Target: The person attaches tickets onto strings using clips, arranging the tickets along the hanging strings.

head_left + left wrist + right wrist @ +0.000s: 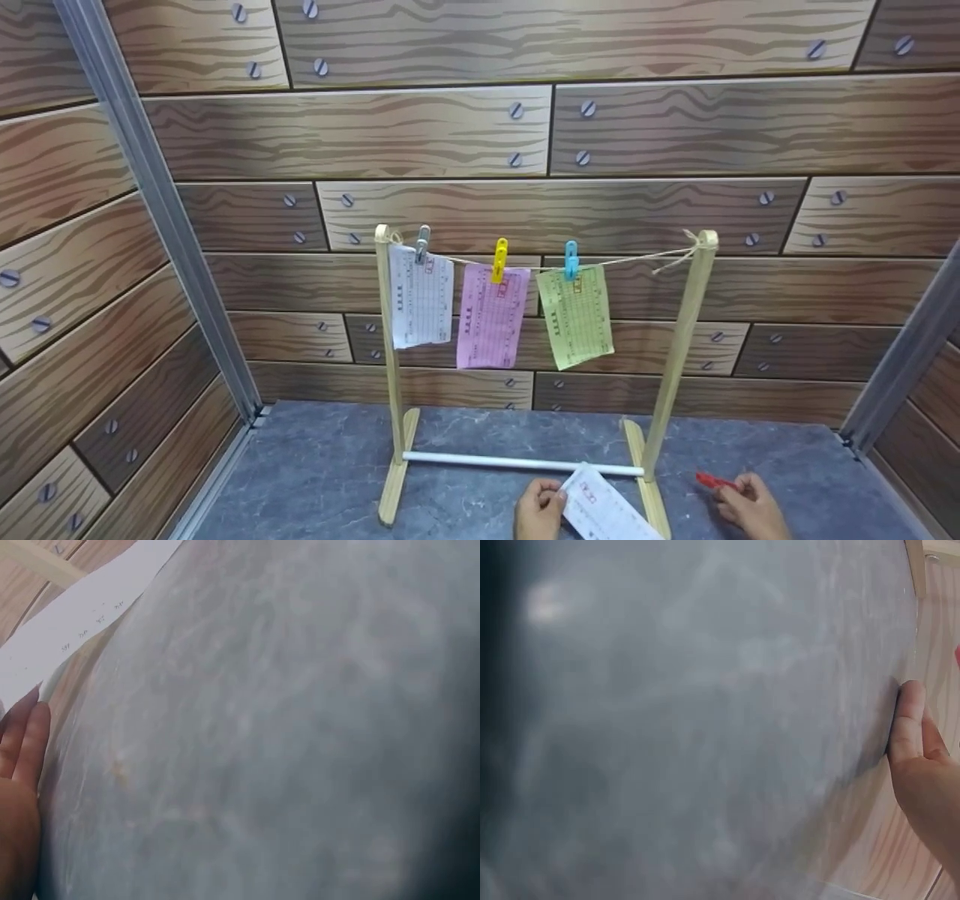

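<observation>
Near the front of the table, my left hand (pixel 540 511) pinches the edge of a white printed slip (pixel 606 510) between thumb and fingers. The same slip (pixel 82 622) slants across the upper left of the left wrist view, with the left hand (pixel 21 772) at its lower end. Further right, my right hand (pixel 752 508) holds a red clothespin (pixel 714 481) by one end. In the right wrist view the right hand (pixel 922 757) shows at the right edge, and only a sliver of red is visible there.
A wooden stand with a right post (pixel 684 352) and a white crossbar (pixel 517 463) stands on the grey table (pixel 315 480). From its string (pixel 637 259) hang a white slip (pixel 421 300), a pink slip (pixel 491 319) and a green slip (pixel 577 319), under grey, yellow and blue clothespins.
</observation>
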The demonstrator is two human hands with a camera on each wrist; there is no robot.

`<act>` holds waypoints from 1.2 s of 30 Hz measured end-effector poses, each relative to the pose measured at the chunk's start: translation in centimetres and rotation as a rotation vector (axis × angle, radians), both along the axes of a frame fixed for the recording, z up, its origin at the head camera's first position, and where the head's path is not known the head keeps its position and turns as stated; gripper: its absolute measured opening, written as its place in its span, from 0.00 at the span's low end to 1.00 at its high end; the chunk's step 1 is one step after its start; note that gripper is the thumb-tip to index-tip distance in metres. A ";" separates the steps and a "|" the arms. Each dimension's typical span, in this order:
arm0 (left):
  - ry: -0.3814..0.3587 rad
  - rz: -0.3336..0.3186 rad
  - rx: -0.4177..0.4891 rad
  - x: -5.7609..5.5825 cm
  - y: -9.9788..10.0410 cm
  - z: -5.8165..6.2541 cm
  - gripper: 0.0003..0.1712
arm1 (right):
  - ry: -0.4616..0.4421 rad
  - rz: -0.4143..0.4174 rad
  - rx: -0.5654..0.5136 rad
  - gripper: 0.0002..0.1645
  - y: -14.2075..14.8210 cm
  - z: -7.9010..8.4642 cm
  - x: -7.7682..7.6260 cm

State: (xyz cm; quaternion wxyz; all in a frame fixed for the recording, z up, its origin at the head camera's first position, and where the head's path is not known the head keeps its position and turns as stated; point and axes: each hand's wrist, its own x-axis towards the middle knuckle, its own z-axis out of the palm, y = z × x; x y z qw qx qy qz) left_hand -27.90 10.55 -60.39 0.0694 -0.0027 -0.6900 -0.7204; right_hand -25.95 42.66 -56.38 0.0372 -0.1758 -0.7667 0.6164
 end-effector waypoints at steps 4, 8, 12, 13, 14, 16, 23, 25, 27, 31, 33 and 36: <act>0.002 0.056 -0.016 0.2 0.2 0.2 0.04 | 0.003 -0.017 0.023 0.13 0.1 0.0 0.3; 0.004 0.103 -0.030 0.1 0.6 0.6 0.03 | 0.011 -0.048 -0.002 0.13 0.6 0.2 0.7; -0.010 0.125 -0.023 0.2 1.1 1.1 0.03 | 0.023 -0.099 -0.129 0.14 1.3 0.3 1.3; -0.015 0.126 -0.022 0.2 1.2 1.2 0.03 | 0.021 -0.112 -0.165 0.14 1.5 0.4 1.5; -0.019 0.128 -0.026 0.2 1.3 1.3 0.03 | 0.018 -0.124 -0.198 0.14 1.7 0.4 1.7; -0.033 0.124 -0.033 0.3 1.5 1.5 0.03 | 0.007 -0.146 -0.256 0.14 2.1 0.5 2.0; 0.028 0.100 -0.005 0.4 1.5 1.7 0.04 | 0.017 -0.225 -0.317 0.11 2.2 0.9 2.2; 0.048 0.101 -0.021 0.4 1.3 1.7 0.05 | 0.020 -0.211 -0.315 0.13 1.9 1.0 2.0; 0.051 0.088 -0.044 0.4 1.0 1.7 0.05 | 0.016 -0.196 -0.306 0.15 1.7 0.9 1.9; 0.035 0.037 -0.074 0.4 0.4 1.6 0.07 | 0.028 -0.156 -0.323 0.14 1.2 0.5 2.2; 0.049 0.005 -0.086 0.4 0.2 1.4 0.08 | 0.022 -0.144 -0.340 0.12 1.0 0.1 2.5; 0.105 -0.042 -0.136 0.4 -0.1 1.0 0.10 | 0.020 -0.138 -0.371 0.07 0.7 -0.5 2.9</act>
